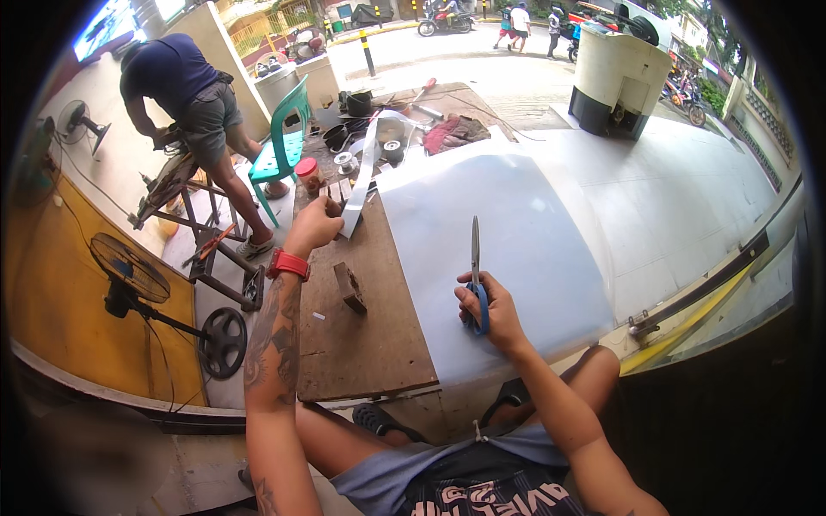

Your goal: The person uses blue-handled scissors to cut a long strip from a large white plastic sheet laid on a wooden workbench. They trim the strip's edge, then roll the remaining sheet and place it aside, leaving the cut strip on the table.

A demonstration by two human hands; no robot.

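My right hand [493, 309] grips blue-handled scissors [475, 258] above a large translucent plastic sheet [503, 213]. The scissor blades are together and point away from me. At the left side of the wooden table [387, 348], my left hand [316, 222] is curled around the near end of a long clear plastic strip [368, 161]; its fingertips are partly hidden. This strip runs back towards the spools. Close to my left hand are several pale flat pieces [337, 189] and a jar with a red lid [308, 174]. A small brown block [349, 287] stands nearer to me.
Wire spools [346, 162], a dark red cloth [457, 134] and a screwdriver [426, 87] crowd the table's far end. A green plastic chair [284, 142] stands at left, near another person [187, 90] bent over a stand. A pedestal fan [132, 267] is left of the table.
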